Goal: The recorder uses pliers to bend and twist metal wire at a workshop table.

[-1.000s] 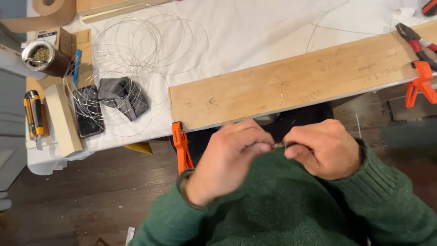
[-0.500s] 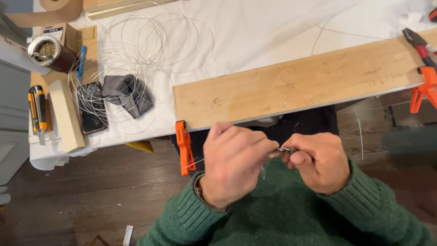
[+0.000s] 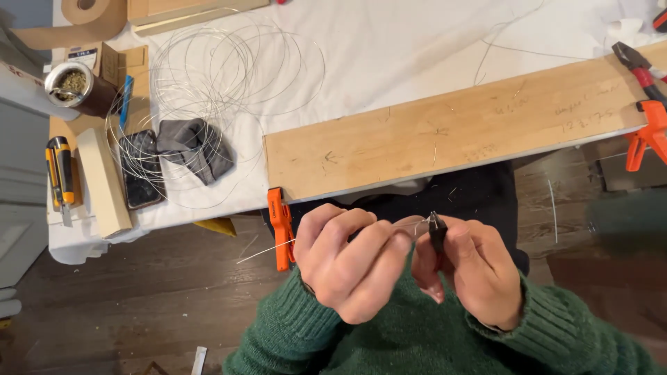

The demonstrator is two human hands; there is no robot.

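Note:
My left hand pinches a thin silver wire whose free end sticks out to the left. In my right hand is a small pair of dark pliers, its tip meeting the wire between my two hands. Both hands are below the front edge of a long wooden board, which lies on the white-covered table. An orange clamp grips the board's left end just left of my left hand. Green sweater sleeves cover both arms.
A loose coil of wire lies on the table's left, over a grey cloth and a phone. A wood block, a yellow utility knife and a cup sit further left. Red pliers and another orange clamp are at the right.
My hands have moved slightly apart and the pliers tip now shows between them. The wire's free end now sticks out left of my left hand.

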